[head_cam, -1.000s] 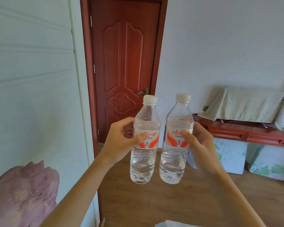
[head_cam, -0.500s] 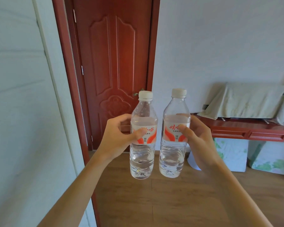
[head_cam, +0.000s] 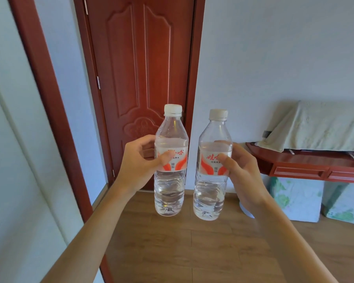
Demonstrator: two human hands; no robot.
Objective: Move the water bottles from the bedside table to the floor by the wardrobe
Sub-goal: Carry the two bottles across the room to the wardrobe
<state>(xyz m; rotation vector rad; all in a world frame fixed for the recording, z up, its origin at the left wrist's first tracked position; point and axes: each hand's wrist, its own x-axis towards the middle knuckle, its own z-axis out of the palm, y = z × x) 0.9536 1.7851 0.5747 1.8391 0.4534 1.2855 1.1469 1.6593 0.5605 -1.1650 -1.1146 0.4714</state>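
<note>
Two clear plastic water bottles with white caps and red-and-white labels are held upright in the air in front of me. My left hand (head_cam: 139, 162) grips the left bottle (head_cam: 170, 190) around its label, thumb across the front. My right hand (head_cam: 243, 176) grips the right bottle (head_cam: 211, 197) the same way. The bottles stand a little apart, not touching, each about two-thirds full. A pale wardrobe side (head_cam: 19, 160) fills the left of the view.
A closed red-brown door (head_cam: 143, 68) with its frame is straight ahead. A red wooden console (head_cam: 306, 166) with a cloth-covered item (head_cam: 318, 125) runs along the right wall, floral cushions (head_cam: 296, 199) beneath it. Wooden floor (head_cam: 182, 248) lies below the bottles.
The view has advanced toward the door and turned right; the wardrobe panel slides off to the left. Both hands keep their grip, and the bottles have drawn slightly apart.
</note>
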